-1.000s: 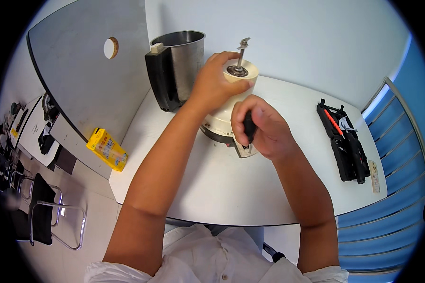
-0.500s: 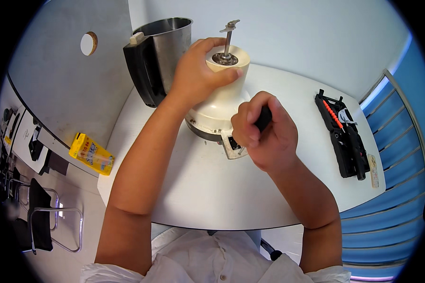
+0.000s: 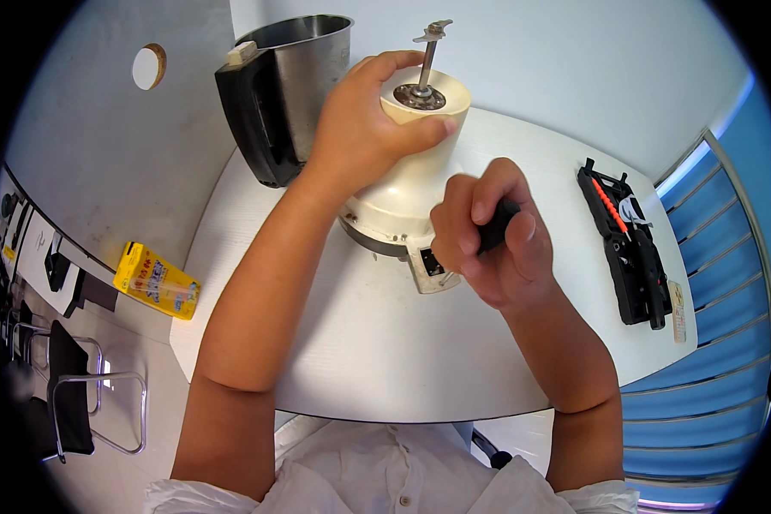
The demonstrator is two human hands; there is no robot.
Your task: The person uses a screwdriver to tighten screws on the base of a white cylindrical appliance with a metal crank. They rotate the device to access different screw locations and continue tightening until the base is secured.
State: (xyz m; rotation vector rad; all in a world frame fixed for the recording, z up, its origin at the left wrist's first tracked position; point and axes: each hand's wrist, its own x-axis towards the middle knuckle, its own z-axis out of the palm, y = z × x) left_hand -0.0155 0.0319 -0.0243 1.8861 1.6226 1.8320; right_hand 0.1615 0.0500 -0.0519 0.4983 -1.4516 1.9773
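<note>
A cream blender motor unit stands on the table with its blade and metal shaft pointing up. My left hand is closed round its upper part, fingers behind and thumb across the front. At its lower right, a small flat bracket with a dark socket sticks out. My right hand is beside that bracket, its fingers wrapped round the black handle of a screwdriver. The screwdriver's shaft is mostly hidden behind the hand, so whether its tip touches a screw cannot be made out.
Behind my left hand stands a steel jug with a black handle. A black tool case lies on the right of the white table. A yellow pack is at the left edge, and a metal railing runs beyond the right edge.
My right hand has shifted slightly right and rolled the handle, its thumb now lower. The motor unit leans a little further right under my left hand. The whole view has shifted slightly.
</note>
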